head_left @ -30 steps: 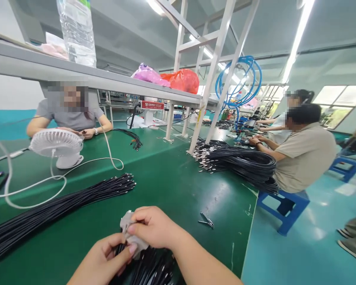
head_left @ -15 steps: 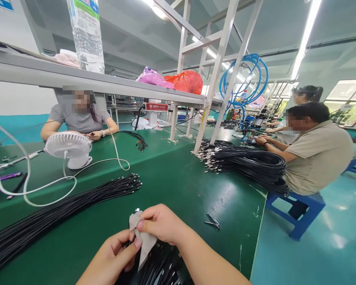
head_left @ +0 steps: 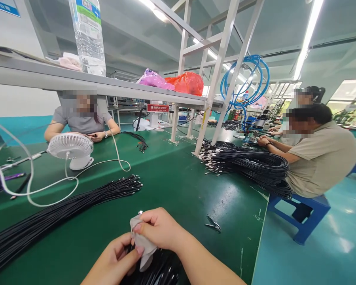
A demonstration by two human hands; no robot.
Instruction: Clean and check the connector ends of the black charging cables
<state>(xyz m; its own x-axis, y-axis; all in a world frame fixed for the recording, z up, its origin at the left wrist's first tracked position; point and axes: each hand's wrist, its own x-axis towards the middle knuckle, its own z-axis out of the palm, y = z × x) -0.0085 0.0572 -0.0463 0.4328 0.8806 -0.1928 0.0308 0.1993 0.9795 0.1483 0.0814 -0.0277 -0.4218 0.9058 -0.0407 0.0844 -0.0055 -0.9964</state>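
Observation:
My right hand (head_left: pixel 160 228) pinches a pale grey cloth (head_left: pixel 145 247) folded around the end of a black cable. The cable's silver connector tip (head_left: pixel 140 212) pokes out above the cloth. Just below and to the left, my left hand (head_left: pixel 118 255) is closed on the cable, its thumb by the cloth's edge. Most of that cable is hidden by my fingers. Under my hands lies a pile of black cables (head_left: pixel 163 271) with metal tips. A long bundle of black cables (head_left: pixel 86 206) stretches across the green table (head_left: pixel 178 190) on the left.
A white fan (head_left: pixel 71 146) with a looping white cord stands at the left. Small metal pins (head_left: pixel 213 224) lie to the right. Coiled black cables (head_left: pixel 249 164) sit by a shelf post, near a seated co-worker (head_left: pixel 320 154). Another person (head_left: pixel 81 120) sits across the table.
The cloth's hanging end has shifted and bunched up under my right hand. Both hands stay at nearly the same place; the whole view has moved slightly.

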